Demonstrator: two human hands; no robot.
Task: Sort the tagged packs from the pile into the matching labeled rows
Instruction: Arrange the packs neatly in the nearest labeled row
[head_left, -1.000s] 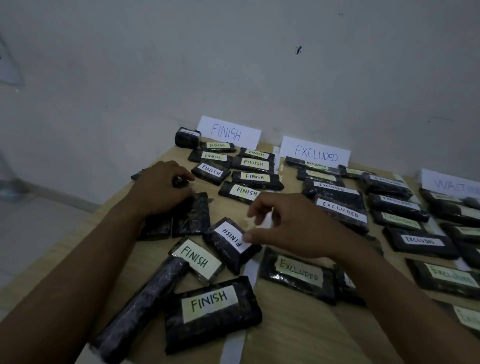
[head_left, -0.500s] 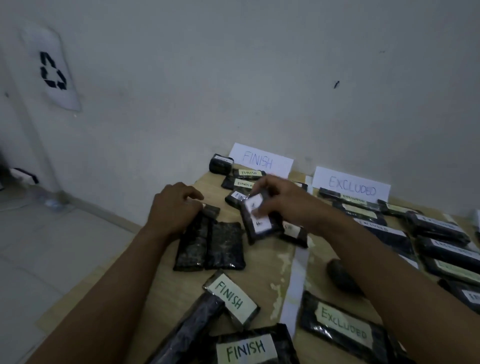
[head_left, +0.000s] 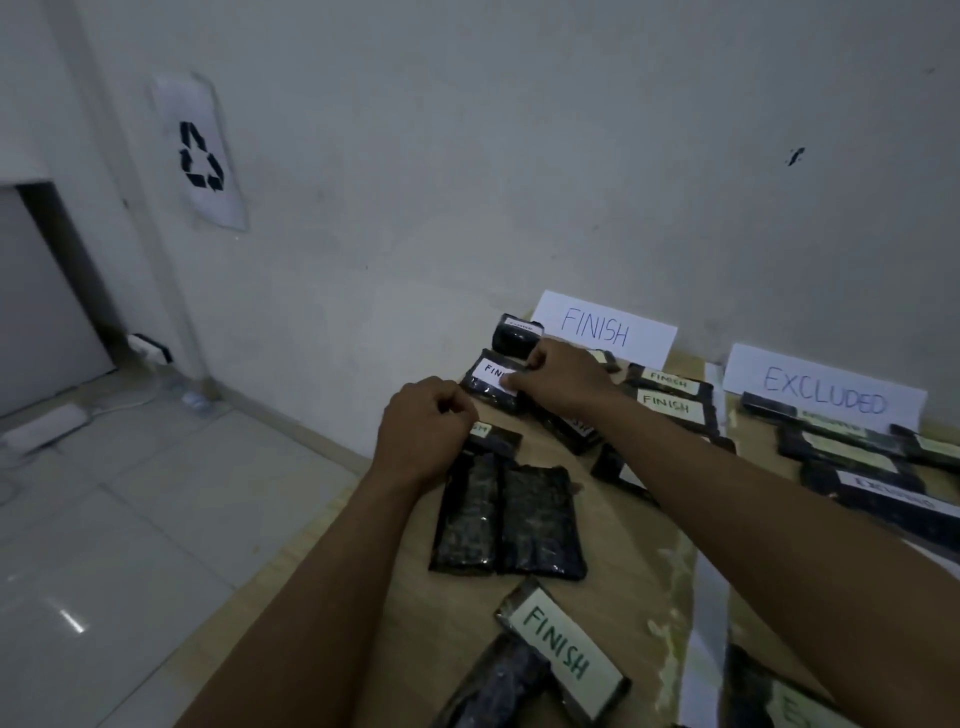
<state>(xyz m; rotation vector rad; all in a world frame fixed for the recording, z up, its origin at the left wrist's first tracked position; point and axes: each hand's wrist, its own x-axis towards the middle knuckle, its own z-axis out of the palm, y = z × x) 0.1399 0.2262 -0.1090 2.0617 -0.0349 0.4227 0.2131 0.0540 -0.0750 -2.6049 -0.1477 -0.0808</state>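
At the far left end of the finish row, the right hand (head_left: 563, 382) pinches the right end of a tagged pack (head_left: 491, 383), which lies crosswise just in front of the sign (head_left: 608, 332). The table (head_left: 623, 530) edge is close on its left, with bare wood nearer. The left hand (head_left: 426, 436) curls over the loose packs (head_left: 506, 519); I cannot tell whether it grips them.

The right hand (head_left: 563, 379) pinches a FINISH-tagged pack (head_left: 488, 387) near the table's (head_left: 613, 561) far left edge, just before the FINISH card (head_left: 608, 330). The left hand (head_left: 426, 439), fingers curled, sits atop 2 dark packs (head_left: 540, 519) lying side by side, perhaps gripping 1.
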